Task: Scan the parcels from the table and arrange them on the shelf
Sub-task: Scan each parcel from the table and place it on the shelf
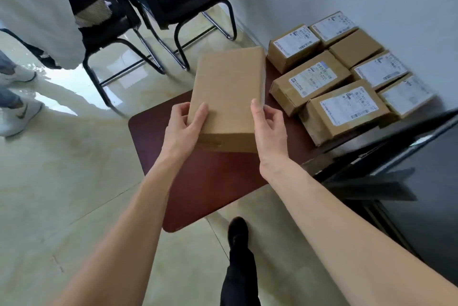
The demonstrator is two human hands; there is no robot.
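Observation:
A plain brown cardboard parcel [228, 97] is held above the dark red table [205, 182], with no label showing on its top face. My left hand [184, 127] grips its near left corner, thumb on top. My right hand [269, 127] grips its near right edge. Several more brown parcels [344, 110], most with white shipping labels facing up, lie packed together on the table's far right part by the wall.
Two black chairs [158, 8] stand beyond the table on the glossy tiled floor. A dark frame, perhaps a shelf [396, 169], sits at the right. Another person's white shoes [19, 115] show at the left edge. My own dark shoe [238, 234] is below the table.

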